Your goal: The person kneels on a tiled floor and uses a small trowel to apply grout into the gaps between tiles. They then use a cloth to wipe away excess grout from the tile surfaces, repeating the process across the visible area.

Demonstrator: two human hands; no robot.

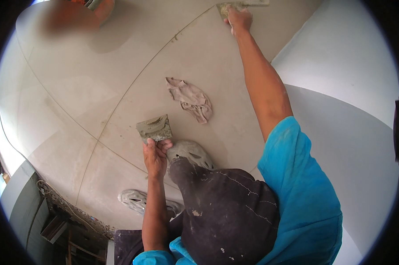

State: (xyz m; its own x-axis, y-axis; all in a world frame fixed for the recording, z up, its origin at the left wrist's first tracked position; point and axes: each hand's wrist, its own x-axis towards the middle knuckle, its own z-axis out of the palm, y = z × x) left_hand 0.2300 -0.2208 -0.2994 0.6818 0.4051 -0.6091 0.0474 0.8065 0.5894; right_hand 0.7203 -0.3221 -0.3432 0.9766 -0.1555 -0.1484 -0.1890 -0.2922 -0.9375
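My left hand (155, 157) is closed round a putty knife (154, 128), its handle hidden in the fingers. Grey paste is smeared over the broad square blade, which is raised above the floor close to my shoe. With the arm stretched far ahead, my right hand (240, 20) grips a flat trowel (224, 10). This trowel lies against the tiled floor (217, 53) near the end of a dark joint line, and part of it is hidden by my fingers. A crumpled, dirty pinkish rag (191, 98) lies on the tiles between the two hands.
Joint lines cross the beige tiles. Below my left hand are my grey clogs (191, 152). A white wall (340, 57) rises at the right. Lower left, a rough broken edge (82, 216) borders a darker area with wood pieces. A blurred orange shape (71, 20) is at the top left.
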